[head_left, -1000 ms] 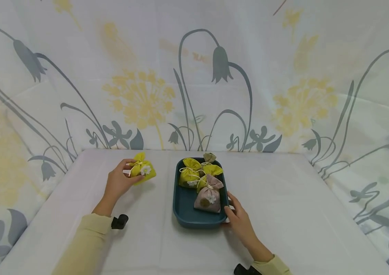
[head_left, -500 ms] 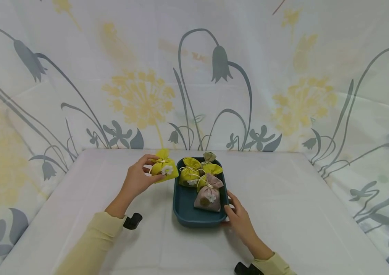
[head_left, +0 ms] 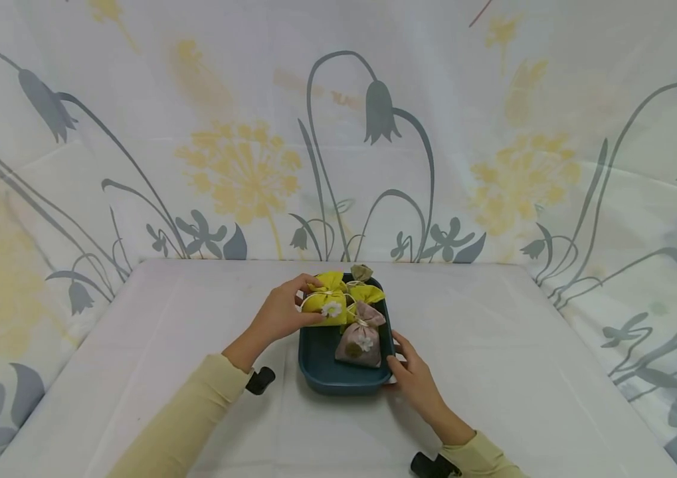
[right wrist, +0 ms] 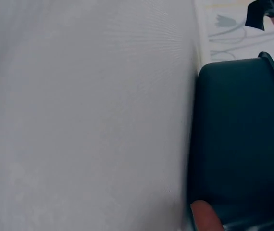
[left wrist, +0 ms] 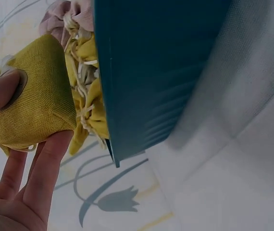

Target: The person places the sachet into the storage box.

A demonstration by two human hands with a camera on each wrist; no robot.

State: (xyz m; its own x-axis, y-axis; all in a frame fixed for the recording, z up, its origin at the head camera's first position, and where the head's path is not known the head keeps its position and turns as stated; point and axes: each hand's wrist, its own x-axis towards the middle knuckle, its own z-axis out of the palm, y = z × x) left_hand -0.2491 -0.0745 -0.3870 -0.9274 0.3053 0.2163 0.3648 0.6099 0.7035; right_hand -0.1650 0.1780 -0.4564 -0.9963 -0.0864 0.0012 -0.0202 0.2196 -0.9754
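Note:
My left hand (head_left: 281, 312) pinches a yellow drawstring pouch (head_left: 326, 305) with a white flower on it, over the back left of a dark teal tray (head_left: 321, 368). In the left wrist view the thumb presses the front of this pouch (left wrist: 41, 96), which is above the tray's rim. My right hand (head_left: 418, 392) grips the tray's right side near its front corner; in the right wrist view a fingertip (right wrist: 206, 217) touches the outer wall. Inside the tray are a mauve pouch (head_left: 357, 346), a yellow pouch (head_left: 368, 294) and an olive pouch (head_left: 361, 272). Another yellow one is mostly hidden.
The tray stands on a white-covered table (head_left: 493, 345). Behind the table hangs a pale curtain (head_left: 242, 172) with grey and yellow flower prints. Each wrist wears a black camera mount, such as the left mount (head_left: 261, 380).
My left hand has carried the yellow pouch rightward, from beside the tray to over its back left part. The right hand has kept its hold on the tray.

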